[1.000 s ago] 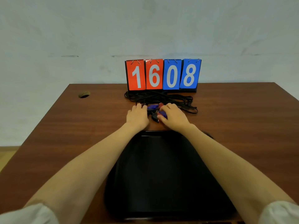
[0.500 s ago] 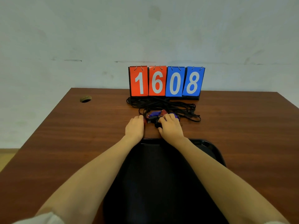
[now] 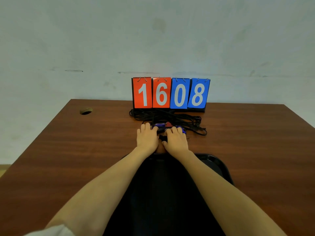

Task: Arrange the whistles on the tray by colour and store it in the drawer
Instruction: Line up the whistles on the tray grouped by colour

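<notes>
Both hands [image 3: 147,139] [image 3: 176,142] touch the whistles [image 3: 160,125] beyond the tray [image 3: 216,160].

Ahead of left hand [image 3: 147,138] and right hand [image 3: 176,139]: whistles [image 3: 159,125] bunched at the fingertips. Black cord tangle [image 3: 190,123] just beyond them, looping out past the right hand. Scoreboard [image 3: 170,93] walls off the far edge. Left of the left hand: bare table [image 3: 76,150], with a cable hole [image 3: 86,111] well off. Behind the wrists: tray [image 3: 216,161], forearms over it.

flip scoreboard [image 3: 170,93] | red cards [image 3: 151,92]: white 1, 6 | blue cards [image 3: 189,93]: white 0, 8
</notes>
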A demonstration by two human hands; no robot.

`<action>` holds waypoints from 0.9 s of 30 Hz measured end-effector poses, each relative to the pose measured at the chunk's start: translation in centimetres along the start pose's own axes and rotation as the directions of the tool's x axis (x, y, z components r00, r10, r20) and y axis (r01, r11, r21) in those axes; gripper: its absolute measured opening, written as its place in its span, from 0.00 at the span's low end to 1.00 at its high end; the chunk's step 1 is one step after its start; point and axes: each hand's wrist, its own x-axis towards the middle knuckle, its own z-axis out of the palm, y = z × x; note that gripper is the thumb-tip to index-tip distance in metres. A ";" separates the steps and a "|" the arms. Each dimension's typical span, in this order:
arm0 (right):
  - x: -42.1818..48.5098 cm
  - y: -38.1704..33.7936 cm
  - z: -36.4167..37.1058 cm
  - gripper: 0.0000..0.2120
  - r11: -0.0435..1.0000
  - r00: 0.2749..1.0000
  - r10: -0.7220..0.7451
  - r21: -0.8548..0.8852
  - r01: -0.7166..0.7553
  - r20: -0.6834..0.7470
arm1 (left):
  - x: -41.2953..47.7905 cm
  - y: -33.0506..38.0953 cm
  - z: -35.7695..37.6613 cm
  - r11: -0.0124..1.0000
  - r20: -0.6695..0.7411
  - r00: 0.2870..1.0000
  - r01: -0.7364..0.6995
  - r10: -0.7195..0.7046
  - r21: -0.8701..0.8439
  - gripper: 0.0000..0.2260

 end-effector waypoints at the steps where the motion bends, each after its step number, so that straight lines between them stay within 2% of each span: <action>1: 0.1 0.2 0.0 0.21 1.000 1.000 0.009 0.011 -0.009 0.000 | 0.4 0.0 0.1 1.000 -0.008 1.000 -0.001 0.001 0.011 0.18; 8: 0.6 0.6 0.7 0.20 1.000 1.000 0.016 0.018 -0.016 -0.009 | 2.8 -0.1 0.5 0.998 0.048 0.999 -0.011 0.007 0.069 0.20; 12: 0.2 1.1 1.3 0.22 1.000 0.997 0.010 0.017 -0.009 -0.079 | 2.4 -0.1 0.5 0.968 -0.001 0.988 -0.154 0.157 0.196 0.16; 15: -0.8 1.1 1.2 0.18 0.999 0.975 -0.032 0.029 0.040 -0.219 | 1.5 0.0 0.3 0.958 0.004 0.981 -0.192 0.196 0.214 0.16; 17: -1.5 1.4 1.1 0.13 0.990 0.930 -0.013 0.128 0.065 -0.366 | 1.0 0.2 -0.1 0.964 0.027 0.982 -0.189 0.187 0.189 0.16; 18: -2.1 1.4 0.7 0.11 0.972 0.921 0.009 0.219 0.083 -0.388 | 0.7 0.4 -0.5 0.966 0.047 0.981 -0.191 0.186 0.174 0.16; 20: -3.1 1.4 -0.1 0.12 0.907 0.921 0.052 0.404 0.119 -0.387 | -0.1 0.4 -1.5 0.982 0.033 0.984 -0.175 0.173 0.073 0.16; 22: -4.2 1.4 -1.2 0.17 0.852 0.914 0.082 0.504 0.141 -0.396 | -1.6 0.3 -3.2 0.980 -0.032 0.995 -0.101 0.097 -0.170 0.13; 24: -5.6 1.1 -2.2 0.19 0.821 0.919 0.110 0.556 0.131 -0.379 | -4.0 -0.1 -5.1 0.917 -0.042 0.999 -0.020 0.004 -0.399 0.09; 27: -8.1 0.3 -3.4 0.18 0.818 0.947 0.141 0.573 0.052 -0.287 | -8.2 -0.8 -6.9 0.868 0.059 0.997 0.073 -0.050 -0.491 0.10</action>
